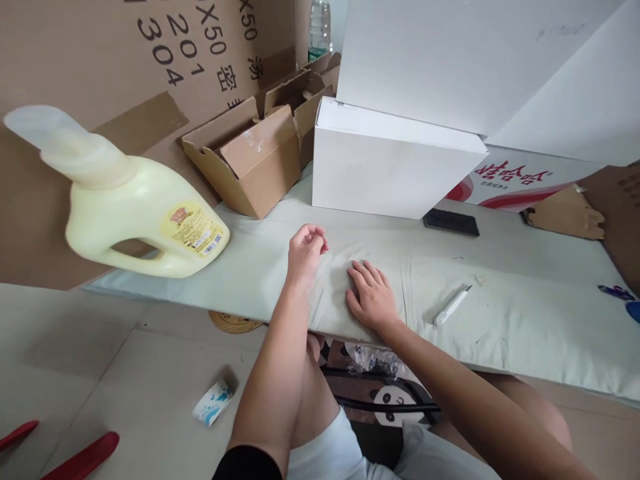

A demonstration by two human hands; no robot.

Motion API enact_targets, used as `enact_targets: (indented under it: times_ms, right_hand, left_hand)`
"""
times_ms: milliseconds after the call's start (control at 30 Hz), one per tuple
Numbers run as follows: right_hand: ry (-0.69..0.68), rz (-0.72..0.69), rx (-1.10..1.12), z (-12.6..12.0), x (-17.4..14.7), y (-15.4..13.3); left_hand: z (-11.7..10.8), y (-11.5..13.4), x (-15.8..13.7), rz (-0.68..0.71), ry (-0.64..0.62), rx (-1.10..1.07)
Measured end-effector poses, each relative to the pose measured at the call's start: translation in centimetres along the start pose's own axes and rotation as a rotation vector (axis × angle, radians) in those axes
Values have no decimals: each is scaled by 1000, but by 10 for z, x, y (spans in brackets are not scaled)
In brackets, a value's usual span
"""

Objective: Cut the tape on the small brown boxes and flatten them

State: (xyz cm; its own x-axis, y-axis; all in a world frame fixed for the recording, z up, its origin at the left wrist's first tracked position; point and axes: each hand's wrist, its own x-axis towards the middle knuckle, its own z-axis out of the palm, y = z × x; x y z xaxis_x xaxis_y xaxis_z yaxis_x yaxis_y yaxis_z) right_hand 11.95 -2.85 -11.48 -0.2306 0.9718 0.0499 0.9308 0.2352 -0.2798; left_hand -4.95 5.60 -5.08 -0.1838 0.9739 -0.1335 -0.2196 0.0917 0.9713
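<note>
My left hand (306,253) is raised at the middle of the cloth-covered table (260,267), its fingers curled in and nothing seen in them. My right hand (373,293) lies palm down on the cloth, fingers stretched out and holding nothing. To its right rests a white pen-like tool (451,307) with a dark pointed tip, apart from the hand. Behind both hands stands a closed white box (380,167). A black phone (451,223) lies flat by that box's right corner.
A pale yellow jug (135,207) stands at the left, before a large printed carton (100,53). Open cardboard boxes (265,160) sit behind it. White boxes (425,60) rise at the back right. A tape roll (214,402) lies on the floor.
</note>
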Motion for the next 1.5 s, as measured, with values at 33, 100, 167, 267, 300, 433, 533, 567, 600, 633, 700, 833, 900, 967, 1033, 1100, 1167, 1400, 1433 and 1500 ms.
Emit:
enact_targets:
  times_ms: [33,100,167,267,300,433,533,567,600,633,700,833,900,967,1033,1100,1167,1400,1433,1500]
  right_hand:
    - [4,1,6,0,0,-1]
    - [12,3,21,-2,0,-2]
    - [17,0,38,-3,1,-2]
    - [20,-4,57,-5,1,-2]
    - [19,-5,62,-5,2,-2]
    - [14,-7,83,-6,2,0]
    - [10,-11,102,-7,2,0]
    - [10,-12,108,-7,2,0]
    - [11,-14,113,-7,3,0]
    - [11,-16,118,-7,3,0]
    - [13,-18,126,-7,3,0]
    - [15,-20,131,-6,3,0]
    - [14,-21,129,-6,2,0]
    - [15,-22,128,-7,2,0]
    - [18,-25,129,-7,2,1]
    - [23,-30,132,-7,2,1]
    - [28,-32,137,-7,3,1]
    - [24,-22,142,-7,3,1]
    - [22,-21,140,-7,3,1]
    - [20,-19,134,-8,3,1]
  left_hand:
    - [-3,0,-2,14,6,11]
    - [-9,-1,-7,42,22,46]
    - [-13,0,-10,64,39,96]
    - [-14,11,-6,107,78,194]
    - [-15,19,-2,131,94,234]
    - [-24,77,34,360,231,616]
    - [-41,124,70,564,399,1143]
    - [-47,136,80,536,414,1251]
    - [-53,144,89,503,392,1345]
    - [-58,150,96,458,368,1421]
    - [-64,154,103,371,322,1535]
    - [-60,146,101,326,252,1614]
    - [-54,142,95,335,249,1607]
    - [-49,140,87,351,247,1597]
    - [-47,140,76,388,254,1593]
    - [-50,141,62,438,284,1593]
    - [-58,141,45,477,320,1577]
    - [-83,127,-3,635,316,1405]
    - [-84,124,-3,644,331,1389]
    - [-84,120,1,642,366,1361]
